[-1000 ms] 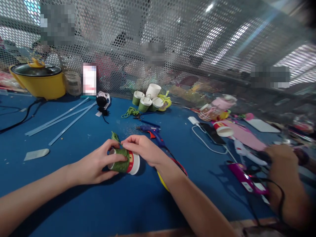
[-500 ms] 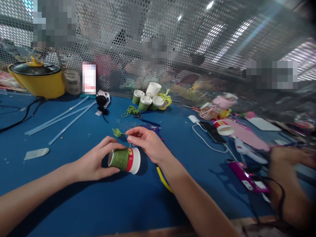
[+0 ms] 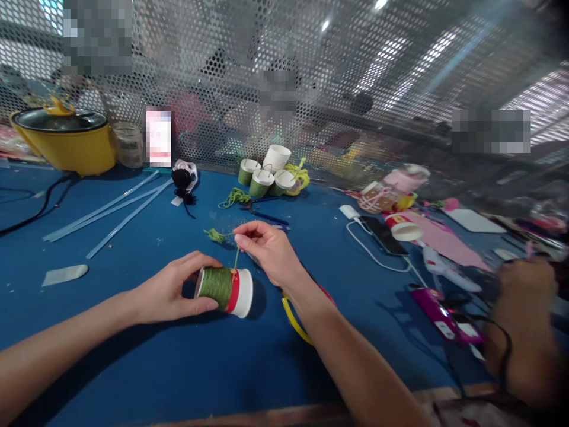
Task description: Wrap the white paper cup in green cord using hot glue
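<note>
My left hand grips a paper cup lying on its side, thumb below and fingers over the top near its base. Green yarn is wound around most of the cup; a red printed band and a white strip show toward the rim. Between thumb and fingertips, my right hand pinches the yarn strand, which rises taut from the edge of the wound part. Beyond those fingers the strand leads to a small loose green bundle on the blue table.
Behind stand green-wrapped cups, green yarn and pliers. A yellow pot and clear glue sticks lie left. Rightward are a phone, glue gun, purple power strip and another person's hand.
My right hand has moved slightly up and right, drawing out a longer stretch of yarn from the cup. The cup has turned a little in my left hand.
</note>
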### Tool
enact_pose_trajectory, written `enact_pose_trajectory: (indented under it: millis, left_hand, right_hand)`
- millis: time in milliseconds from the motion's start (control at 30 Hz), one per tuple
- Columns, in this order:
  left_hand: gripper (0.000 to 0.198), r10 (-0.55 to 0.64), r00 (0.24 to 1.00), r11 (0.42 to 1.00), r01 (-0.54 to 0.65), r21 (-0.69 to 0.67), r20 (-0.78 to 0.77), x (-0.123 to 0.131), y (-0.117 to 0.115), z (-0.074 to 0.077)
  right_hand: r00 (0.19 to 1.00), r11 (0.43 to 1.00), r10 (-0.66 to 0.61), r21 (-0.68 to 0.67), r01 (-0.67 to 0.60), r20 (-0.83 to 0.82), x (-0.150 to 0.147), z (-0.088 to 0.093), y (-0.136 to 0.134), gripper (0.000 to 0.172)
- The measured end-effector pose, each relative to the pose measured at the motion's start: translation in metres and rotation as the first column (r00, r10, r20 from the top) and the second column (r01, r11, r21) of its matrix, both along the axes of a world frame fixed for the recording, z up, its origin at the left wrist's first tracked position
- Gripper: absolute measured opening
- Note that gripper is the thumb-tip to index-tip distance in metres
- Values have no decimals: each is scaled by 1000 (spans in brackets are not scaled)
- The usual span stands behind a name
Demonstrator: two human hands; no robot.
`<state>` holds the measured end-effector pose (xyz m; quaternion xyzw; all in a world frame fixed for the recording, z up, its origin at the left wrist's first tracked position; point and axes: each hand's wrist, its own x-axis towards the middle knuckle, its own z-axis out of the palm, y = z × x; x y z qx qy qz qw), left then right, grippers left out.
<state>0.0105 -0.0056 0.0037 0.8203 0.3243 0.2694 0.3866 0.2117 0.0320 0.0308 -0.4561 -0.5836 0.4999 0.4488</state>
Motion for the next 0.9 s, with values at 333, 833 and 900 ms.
enact_pose_trajectory:
  millis: [333,833,900]
  left_hand:
    - [42,-68,997,982,61,179,31,-1,-2,3]
    - [44,-97,994,952,77,296,53,-3,-4,2]
    - [43,-93,995,948,75,308,46,-3,-5,2]
  right_hand:
    - [997,1000,29,-10,-28,74,-4,0,-6,10]
    - [989,989,122,-96,-113,88,-5,-1,-9,9]
    - [988,987,121,-115,-110,94,-6,-1,-10,8]
